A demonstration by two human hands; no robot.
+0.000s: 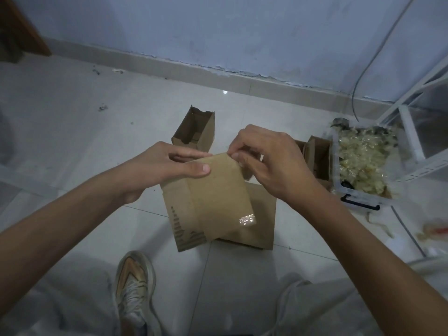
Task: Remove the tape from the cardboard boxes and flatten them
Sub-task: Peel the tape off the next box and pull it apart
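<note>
Gripped in both hands above the tiled floor (72, 132): one cardboard box (213, 200), its broad face toward the camera and covered by wide clear tape (247, 219) that glints near the lower right corner. Left hand (167, 170) holds the box's upper left edge, thumb flat on the front face, fingers behind it. Right hand (269, 161) pinches at the top right corner, fingertips curled tight where the tape edge lies; whether tape is lifted, cannot tell. Behind the held box, an open upright box (196, 129) stands on the floor. Below it lies a flat cardboard piece (261, 214). Further right, another open box (320, 156) touches a clear plastic bin (358, 197) filled with crumpled tape. A shoe (133, 287) shows at bottom.
</note>
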